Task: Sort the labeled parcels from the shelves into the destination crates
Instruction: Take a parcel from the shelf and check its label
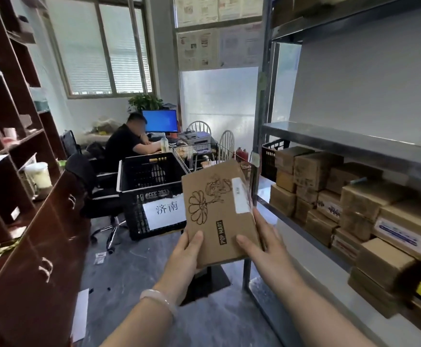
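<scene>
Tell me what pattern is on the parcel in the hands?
The brown cardboard parcel has dark outlined flowers, shown best in the head view.

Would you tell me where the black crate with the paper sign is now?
In the head view, the black crate sits left of centre, just behind the held cardboard parcel, with the metal shelf to its right.

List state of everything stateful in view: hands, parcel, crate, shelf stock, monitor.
Parcel: in the air, tilted, held from both sides.
Left hand: grips parcel's lower left edge.
Right hand: grips parcel's lower right edge.
Crate: open-topped, paper label on front, contents not visible.
Shelf stock: stacked, untouched.
Monitor: on, blue screen.
</scene>
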